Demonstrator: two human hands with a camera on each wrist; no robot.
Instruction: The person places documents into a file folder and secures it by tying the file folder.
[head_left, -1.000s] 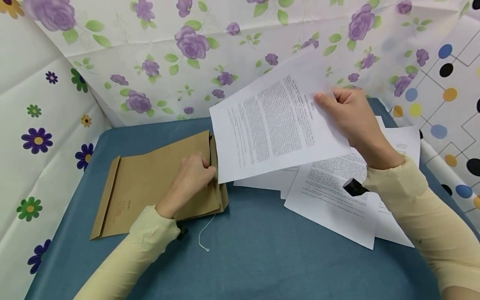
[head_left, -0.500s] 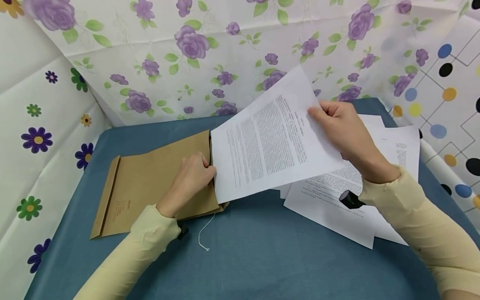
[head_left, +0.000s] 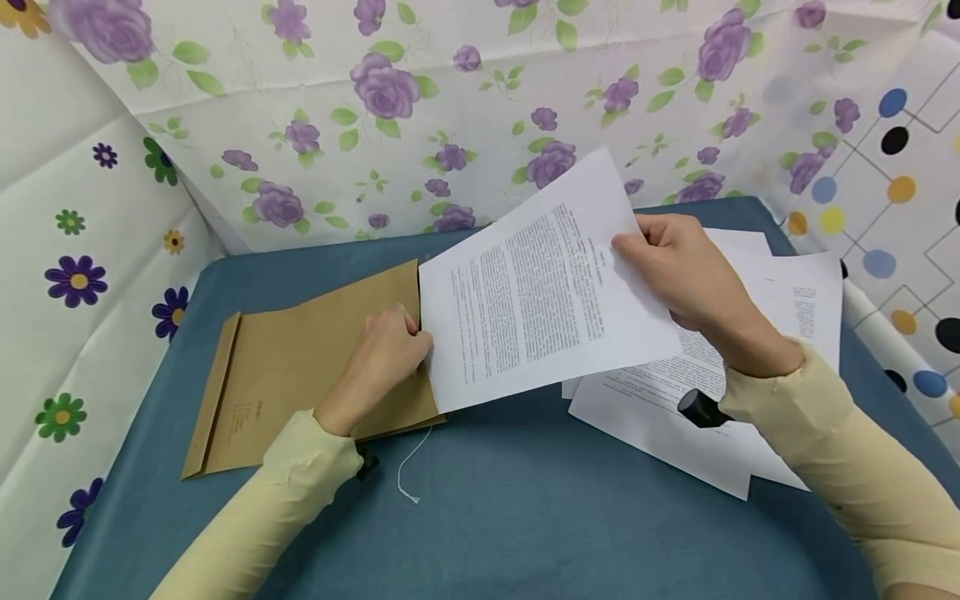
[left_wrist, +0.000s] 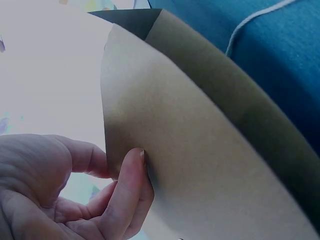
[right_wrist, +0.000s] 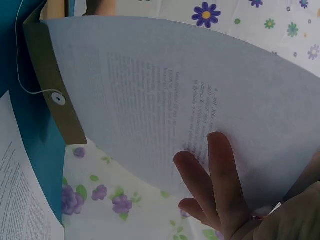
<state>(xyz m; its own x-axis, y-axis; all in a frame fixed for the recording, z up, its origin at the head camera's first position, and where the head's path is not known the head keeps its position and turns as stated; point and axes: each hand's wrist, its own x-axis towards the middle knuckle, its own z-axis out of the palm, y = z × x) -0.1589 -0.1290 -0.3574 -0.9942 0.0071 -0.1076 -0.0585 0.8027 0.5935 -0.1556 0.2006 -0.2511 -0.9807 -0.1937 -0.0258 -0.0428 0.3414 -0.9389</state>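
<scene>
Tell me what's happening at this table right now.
A person is feeding a white printed sheet of paper into a brown kraft paper envelope lying on the blue tablecloth. The left hand grips the envelope's mouth and holds it open, while the right hand pinches the sheet's far end; the sheet's near edge sits at the opening. More loose printed pages lie on the cloth under the right arm. The envelope's white closure string trails onto the cloth.

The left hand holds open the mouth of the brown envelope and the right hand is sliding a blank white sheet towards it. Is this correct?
Not quite: the sheet is not blank. The head view shows it covered with printed text. The rest stands: the left hand holds the brown envelope open at its mouth, and the right hand holds the sheet there.
</scene>
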